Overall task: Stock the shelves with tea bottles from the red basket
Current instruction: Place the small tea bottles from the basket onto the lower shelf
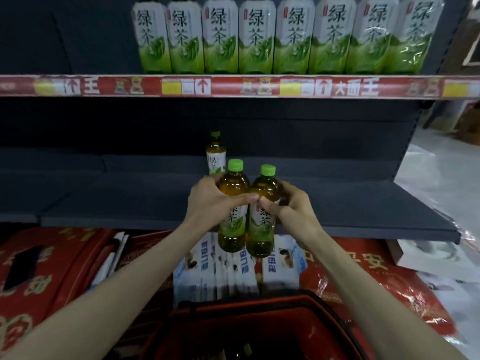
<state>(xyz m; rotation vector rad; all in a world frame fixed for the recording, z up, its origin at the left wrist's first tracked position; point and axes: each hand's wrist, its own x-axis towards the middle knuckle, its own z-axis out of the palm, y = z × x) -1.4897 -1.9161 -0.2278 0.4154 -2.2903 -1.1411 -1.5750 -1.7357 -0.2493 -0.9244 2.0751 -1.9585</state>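
Note:
My left hand (210,201) grips a green-capped tea bottle (233,224) by its upper body. My right hand (291,206) grips a second tea bottle (261,229) the same way. Both bottles are upright, side by side and touching, held in the air in front of the dark lower shelf (337,203). One tea bottle (215,154) stands alone at the back of that shelf, behind my left hand. The red basket (259,326) is below, between my forearms; a green cap shows inside it.
A row of several tea bottles (285,35) fills the upper shelf, above a red price strip (233,85). Red cartons (46,276) and white-blue packets (233,268) sit below the lower shelf. Plastic sheeting (441,178) lies to the right.

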